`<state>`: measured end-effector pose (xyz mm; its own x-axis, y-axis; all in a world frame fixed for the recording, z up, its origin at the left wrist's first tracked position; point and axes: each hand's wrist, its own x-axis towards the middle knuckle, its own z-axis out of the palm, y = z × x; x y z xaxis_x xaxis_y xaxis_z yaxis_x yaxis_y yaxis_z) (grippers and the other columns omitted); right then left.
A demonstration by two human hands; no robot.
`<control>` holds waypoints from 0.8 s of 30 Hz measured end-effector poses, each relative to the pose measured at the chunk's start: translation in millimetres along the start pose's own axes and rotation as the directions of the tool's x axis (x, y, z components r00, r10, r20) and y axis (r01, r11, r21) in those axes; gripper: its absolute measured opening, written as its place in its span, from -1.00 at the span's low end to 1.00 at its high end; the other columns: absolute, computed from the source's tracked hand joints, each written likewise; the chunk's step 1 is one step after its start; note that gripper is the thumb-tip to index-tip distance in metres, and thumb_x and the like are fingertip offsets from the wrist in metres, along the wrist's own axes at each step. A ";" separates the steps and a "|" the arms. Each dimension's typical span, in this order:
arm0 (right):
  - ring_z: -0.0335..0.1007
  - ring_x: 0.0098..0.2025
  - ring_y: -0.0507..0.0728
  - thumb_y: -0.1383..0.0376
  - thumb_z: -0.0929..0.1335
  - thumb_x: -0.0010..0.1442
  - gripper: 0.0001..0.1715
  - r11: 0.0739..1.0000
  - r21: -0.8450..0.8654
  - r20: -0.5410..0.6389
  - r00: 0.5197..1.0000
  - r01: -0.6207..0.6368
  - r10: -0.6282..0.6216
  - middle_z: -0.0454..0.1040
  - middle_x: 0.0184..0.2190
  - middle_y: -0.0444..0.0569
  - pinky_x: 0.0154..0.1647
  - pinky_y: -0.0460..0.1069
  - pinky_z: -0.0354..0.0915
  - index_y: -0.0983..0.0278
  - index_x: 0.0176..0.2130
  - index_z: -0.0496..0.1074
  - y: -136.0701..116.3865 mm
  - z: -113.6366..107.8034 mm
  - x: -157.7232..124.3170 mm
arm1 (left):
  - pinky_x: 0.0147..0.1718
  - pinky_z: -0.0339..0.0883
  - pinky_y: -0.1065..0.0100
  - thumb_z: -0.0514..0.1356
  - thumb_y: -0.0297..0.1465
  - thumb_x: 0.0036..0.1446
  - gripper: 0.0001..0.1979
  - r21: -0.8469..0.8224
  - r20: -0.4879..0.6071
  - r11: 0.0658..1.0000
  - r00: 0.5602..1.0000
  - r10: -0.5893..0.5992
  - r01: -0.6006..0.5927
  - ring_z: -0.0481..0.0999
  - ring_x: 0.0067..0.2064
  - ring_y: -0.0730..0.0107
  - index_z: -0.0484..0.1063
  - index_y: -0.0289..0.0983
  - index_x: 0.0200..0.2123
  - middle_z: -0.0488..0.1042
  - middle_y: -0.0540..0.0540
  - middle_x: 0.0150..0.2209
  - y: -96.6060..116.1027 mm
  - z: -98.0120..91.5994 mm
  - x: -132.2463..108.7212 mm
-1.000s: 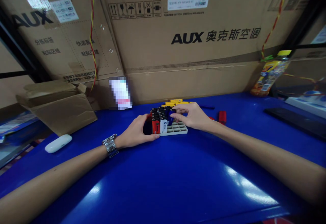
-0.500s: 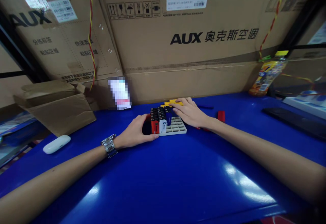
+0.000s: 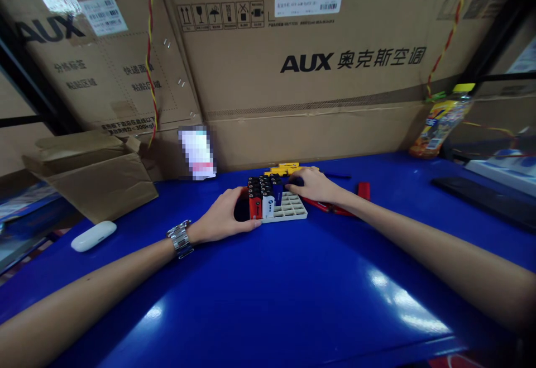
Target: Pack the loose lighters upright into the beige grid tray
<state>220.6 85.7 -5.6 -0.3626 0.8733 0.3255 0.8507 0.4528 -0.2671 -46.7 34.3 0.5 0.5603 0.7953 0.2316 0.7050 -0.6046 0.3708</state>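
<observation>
A white gridded tray stands on the blue table, its left part filled with upright lighters. Among them are a red lighter and a white lighter in front, with a dark blue lighter to their right. Black tops show on the rows behind. My left hand grips the tray's left end, thumb along the front edge. Over the tray's back right part, my right hand is closed around another dark blue lighter, partly hidden by the fingers. Open cells lie below it.
Yellow lighters lie behind the tray. Red lighters lie under and beside my right wrist, another red one farther right. Around stand a cardboard box, white case, phone, bottle and black object.
My right hand has drawn back slightly right and its fingers have curled; a dark blue lighter now shows in them. More of the yellow and red lighters is visible. My left hand stays on the tray.
</observation>
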 end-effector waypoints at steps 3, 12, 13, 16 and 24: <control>0.45 -0.25 0.20 0.18 0.28 0.12 -0.69 0.999 0.030 0.056 0.998 -0.044 0.042 0.56 -0.29 0.07 -0.18 0.09 0.28 0.31 -0.29 0.53 0.8 -0.9 1.9 | -0.11 0.27 0.07 0.21 0.05 -0.06 -0.27 0.000 0.001 1.000 1.000 0.002 -0.002 0.37 -0.06 0.04 0.20 -0.32 0.05 0.37 -0.27 -0.01 0.3 -0.1 -0.3; 0.48 -0.32 0.17 0.37 0.33 0.07 -0.71 0.979 0.071 0.009 0.982 -0.189 0.188 0.56 -0.32 0.09 -0.30 0.03 0.35 0.39 -0.15 0.43 1.1 -6.8 -0.1 | -0.09 0.27 0.06 0.20 0.06 -0.07 -0.25 0.002 -0.005 1.000 1.000 0.003 -0.003 0.37 -0.04 0.03 0.20 -0.32 0.06 0.36 -0.27 0.01 -0.8 -0.2 -0.2; 0.48 -0.31 0.18 0.38 0.33 0.07 -0.67 0.980 0.071 0.024 0.983 -0.186 0.184 0.56 -0.31 0.09 -0.29 0.03 0.36 0.40 -0.12 0.42 2.0 -6.9 -0.1 | -0.09 0.27 0.06 0.20 0.07 -0.06 -0.25 0.002 -0.006 1.000 1.000 0.005 -0.005 0.37 -0.03 0.03 0.20 -0.32 0.06 0.36 -0.27 0.01 -0.9 -0.1 -0.2; 0.49 -0.24 0.20 0.41 0.33 0.05 -0.68 0.985 0.048 0.075 0.984 -0.165 0.161 0.56 -0.26 0.11 -0.20 0.05 0.35 0.40 -0.15 0.46 3.8 -7.1 0.0 | -0.09 0.27 0.06 0.19 0.07 -0.06 -0.25 -0.003 -0.006 1.000 1.000 0.009 -0.009 0.37 -0.03 0.04 0.19 -0.30 0.07 0.36 -0.26 0.00 -0.9 -0.1 -0.5; 0.40 -0.39 0.13 0.22 0.30 0.12 -0.78 0.940 0.333 -0.242 0.956 -0.078 0.165 0.52 -0.41 0.02 -0.33 0.03 0.29 0.32 -0.37 0.46 1.1 -16.7 -2.0 | -0.10 0.28 0.04 0.21 0.05 -0.07 -0.29 -0.022 -0.011 1.000 1.000 0.017 -0.017 0.38 -0.05 0.04 0.21 -0.29 0.04 0.37 -0.25 -0.02 0.2 -1.6 -0.6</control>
<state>228.5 81.4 8.6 -0.1144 0.8660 0.4867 0.7005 0.4177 -0.5787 -47.6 33.8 1.8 0.5673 0.7854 0.2477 0.6856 -0.6170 0.3864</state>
